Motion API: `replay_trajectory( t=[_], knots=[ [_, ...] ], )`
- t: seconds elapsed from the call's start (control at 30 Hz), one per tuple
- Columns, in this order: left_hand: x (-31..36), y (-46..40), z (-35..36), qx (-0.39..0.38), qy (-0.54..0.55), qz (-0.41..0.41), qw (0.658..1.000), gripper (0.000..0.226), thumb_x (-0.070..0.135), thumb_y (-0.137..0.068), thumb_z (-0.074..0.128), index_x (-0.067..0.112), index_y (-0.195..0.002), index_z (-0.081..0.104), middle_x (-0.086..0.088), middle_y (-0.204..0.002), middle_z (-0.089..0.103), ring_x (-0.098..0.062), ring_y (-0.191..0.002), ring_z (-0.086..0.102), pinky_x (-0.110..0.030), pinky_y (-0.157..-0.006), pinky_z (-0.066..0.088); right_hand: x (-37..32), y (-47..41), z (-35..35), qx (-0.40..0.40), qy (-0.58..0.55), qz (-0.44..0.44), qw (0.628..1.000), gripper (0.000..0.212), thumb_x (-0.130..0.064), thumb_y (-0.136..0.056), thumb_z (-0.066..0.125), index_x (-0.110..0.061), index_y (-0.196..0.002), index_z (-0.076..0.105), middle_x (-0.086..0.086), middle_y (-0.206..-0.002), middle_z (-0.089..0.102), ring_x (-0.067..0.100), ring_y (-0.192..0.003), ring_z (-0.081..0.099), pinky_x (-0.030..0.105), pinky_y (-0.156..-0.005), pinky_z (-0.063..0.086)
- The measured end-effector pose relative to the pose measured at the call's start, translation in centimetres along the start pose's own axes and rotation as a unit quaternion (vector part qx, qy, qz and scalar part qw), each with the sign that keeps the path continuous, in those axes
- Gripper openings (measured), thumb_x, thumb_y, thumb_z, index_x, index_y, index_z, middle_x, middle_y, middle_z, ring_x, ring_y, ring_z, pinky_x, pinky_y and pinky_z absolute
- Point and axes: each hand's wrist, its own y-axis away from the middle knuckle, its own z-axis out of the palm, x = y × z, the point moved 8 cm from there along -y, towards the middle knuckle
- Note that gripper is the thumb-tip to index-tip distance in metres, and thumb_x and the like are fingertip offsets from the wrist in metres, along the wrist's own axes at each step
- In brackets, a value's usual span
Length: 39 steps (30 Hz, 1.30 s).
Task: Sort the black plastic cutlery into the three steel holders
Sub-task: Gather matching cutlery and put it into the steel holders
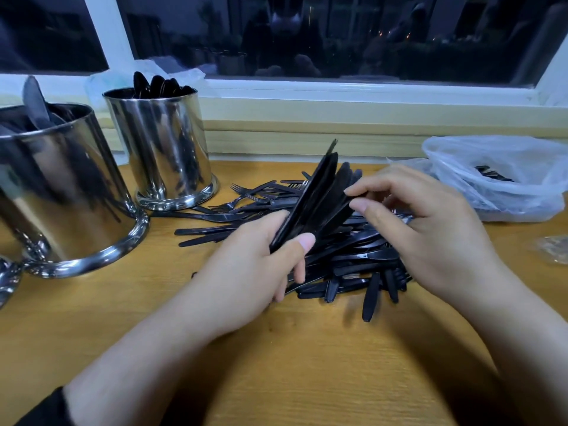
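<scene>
Left hand [261, 262] grips a fanned bunch of knives [319, 198], long axis up-right; right hand [421, 216] fingertips touch the blades (holding nothing visible). Nearest holder [76, 192] lies left, left hand closer. Pile [353, 265] underneath.

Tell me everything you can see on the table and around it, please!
steel holders: two in full view plus the edge of a third at far left, shiny silver, left side of the table
spoons: several, black, standing in the far holder
knives in holder: a few, black, in the near holder
cutlery pile: many forks and knives, black, middle of the table
knife bundle: several, black, fanned upward
plastic bag: one, clear, right side, some black cutlery inside
table: one, wooden
window: dark glass, white frame, behind the table
left hand: grips the knife bundle
right hand: fingertips touch the bundle
</scene>
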Motion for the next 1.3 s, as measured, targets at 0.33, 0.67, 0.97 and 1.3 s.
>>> replay_trajectory(
  t=[0.33, 0.67, 0.97, 1.3],
  knots=[
    [0.1, 0.5, 2.0, -0.109, 0.169, -0.022, 0.979, 0.027, 0.021, -0.092, 0.072, 0.026, -0.070, 0.059, 0.004, -0.051, 0.051, -0.016, -0.042, 0.040, -0.031, -0.048, 0.035, 1.1, 0.7, 3.8, -0.057, -0.254, 0.160, 0.952, 0.015, -0.045, -0.079, 0.072, -0.040, -0.093, 0.069, -0.015, -0.072, 0.066, 0.000, -0.065, 0.059, 0.015, -0.064, 0.046],
    [0.8, 1.5, 3.1, -0.219, 0.196, 0.000, 0.956, 0.012, 0.009, -0.096, 0.063, 0.011, -0.085, 0.058, -0.003, -0.056, 0.045, -0.018, -0.041, 0.040, -0.025, -0.044, 0.041, -0.6, 0.7, 4.9, -0.072, -0.348, 0.213, 0.910, 0.032, -0.036, -0.089, 0.064, -0.006, -0.079, 0.063, 0.034, -0.068, 0.059, 0.029, -0.061, 0.049, 0.043, -0.060, 0.038],
    [0.1, 1.3, -1.9, -0.036, 0.261, 0.022, 0.964, 0.007, 0.021, -0.095, 0.069, 0.019, -0.094, 0.063, -0.005, -0.063, 0.047, -0.018, -0.043, 0.035, -0.029, -0.048, 0.028, -3.2, -4.0, 3.6, 0.016, -0.222, 0.212, 0.952, 0.048, -0.043, -0.093, 0.066, -0.003, -0.074, 0.047, 0.003, -0.057, 0.048, 0.016, -0.050, 0.044, 0.031, -0.059, 0.036],
    [-3.1, 5.3, -9.2, 0.053, 0.366, 0.009, 0.929, 0.018, 0.027, -0.093, 0.067, 0.028, -0.076, 0.062, -0.002, -0.062, 0.044, -0.014, -0.042, 0.029, -0.029, -0.049, 0.025, -11.8, -9.1, 10.2, -0.124, -0.214, 0.166, 0.955, 0.040, -0.043, -0.096, 0.063, -0.013, -0.073, 0.050, -0.003, -0.059, 0.045, 0.017, -0.055, 0.037, 0.035, -0.064, 0.032]
  ],
)
